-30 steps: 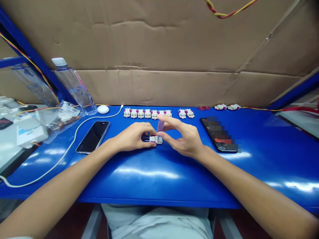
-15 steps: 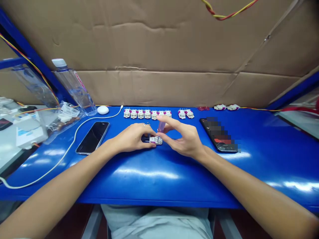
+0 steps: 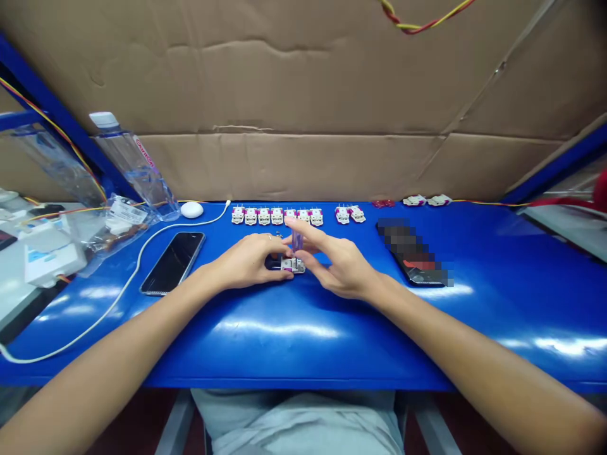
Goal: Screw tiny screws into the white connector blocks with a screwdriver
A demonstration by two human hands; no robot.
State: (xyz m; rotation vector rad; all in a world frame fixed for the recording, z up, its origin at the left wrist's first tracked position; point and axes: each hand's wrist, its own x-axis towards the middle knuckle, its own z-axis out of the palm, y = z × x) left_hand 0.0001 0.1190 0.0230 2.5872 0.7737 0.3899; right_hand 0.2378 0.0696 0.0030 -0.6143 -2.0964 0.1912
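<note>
My left hand (image 3: pixel 249 259) lies on the blue table (image 3: pixel 303 328) with its fingers closed on a small white and pink module (image 3: pixel 290 265), holding it flat. My right hand (image 3: pixel 339 265) pinches a small translucent purple tool (image 3: pixel 297 241) between thumb and forefinger, upright over that module. A row of several similar white and pink modules (image 3: pixel 277 216) sits just behind both hands, with two more modules (image 3: pixel 349 215) to the right of the row.
A dark phone (image 3: pixel 173 261) lies left of my hands, a second phone (image 3: pixel 413 259) right. A white cable (image 3: pixel 118 297), a white puck (image 3: pixel 192 209), a water bottle (image 3: pixel 137 167) and plastic bags (image 3: pixel 114 221) are at the left. Cardboard (image 3: pixel 303 95) walls the back.
The view has shifted slightly. My right hand has brought the purple tool a little closer over the module; my left hand keeps its hold.
</note>
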